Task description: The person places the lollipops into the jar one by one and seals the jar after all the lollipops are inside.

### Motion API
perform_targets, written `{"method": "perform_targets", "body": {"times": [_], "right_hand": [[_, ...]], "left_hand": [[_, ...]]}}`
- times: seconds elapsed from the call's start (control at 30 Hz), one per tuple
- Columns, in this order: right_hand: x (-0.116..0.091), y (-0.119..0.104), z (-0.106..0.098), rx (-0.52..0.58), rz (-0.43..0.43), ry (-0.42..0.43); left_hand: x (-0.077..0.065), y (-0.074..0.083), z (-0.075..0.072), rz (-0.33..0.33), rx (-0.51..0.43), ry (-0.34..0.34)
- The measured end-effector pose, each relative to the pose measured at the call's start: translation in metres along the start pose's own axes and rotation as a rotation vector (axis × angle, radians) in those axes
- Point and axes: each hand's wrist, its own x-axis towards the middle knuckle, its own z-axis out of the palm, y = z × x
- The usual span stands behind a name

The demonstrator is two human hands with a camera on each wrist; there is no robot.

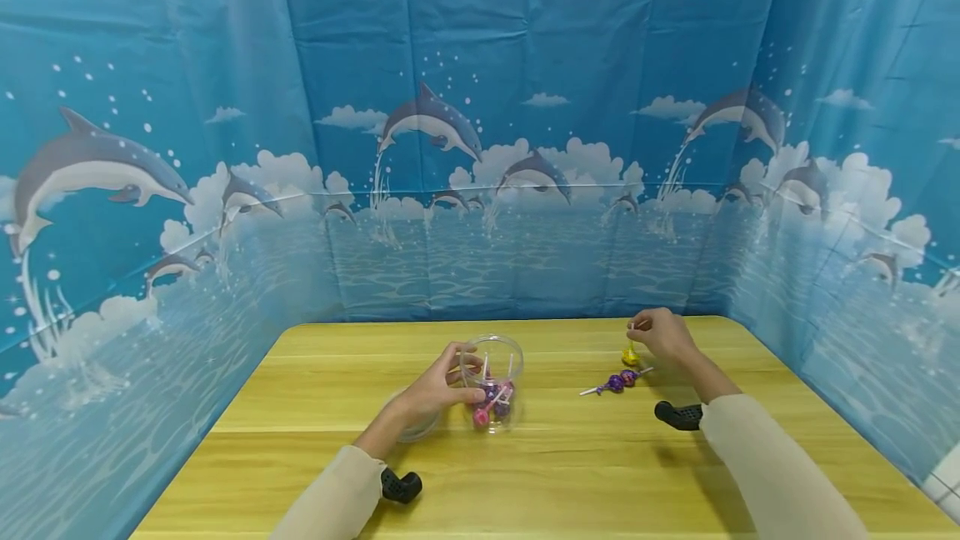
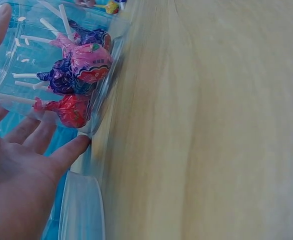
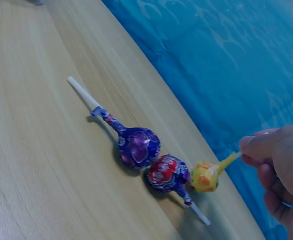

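Observation:
My left hand [image 1: 431, 394] grips a clear plastic jar [image 1: 516, 408] by its left side, with the thumb in front and fingers behind. Inside are several wrapped lollipops, among them a pink one [image 2: 90, 61], a red one [image 2: 74, 111] and a dark purple one [image 2: 62, 77], white sticks pointing up. On the right, my right hand [image 1: 666, 336] pinches the white stick of a yellow lollipop [image 3: 205, 176] between thumb and fingertips, candy hanging down. Just beside it, a purple lollipop [image 3: 139, 148] and a purple-and-red lollipop [image 3: 166, 173] lie head to head on the table.
A round clear lid [image 1: 415, 432] lies left of the jar, partly hidden under my left forearm. The wooden table [image 1: 555, 482] ends at a blue dolphin-print curtain [image 1: 525, 265] along its back and sides.

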Motion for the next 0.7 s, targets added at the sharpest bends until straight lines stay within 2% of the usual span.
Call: {"method": "perform_targets", "body": {"times": [0.17,0.3,0.7], "right_hand": [[0.0,-0.003,-0.007,-0.018,-0.041,0.042],[-0.002,-0.008,-0.011,0.021,-0.031,0.07],[-0.005,-0.022,-0.02,0.291,0.126,0.114]], "left_hand": [[0.0,-0.002,0.0,0.004,-0.003,0.006],[0.0,-0.001,-0.001,0.011,0.008,0.006],[0.0,-0.003,-0.002,-0.003,-0.003,-0.005]]}}
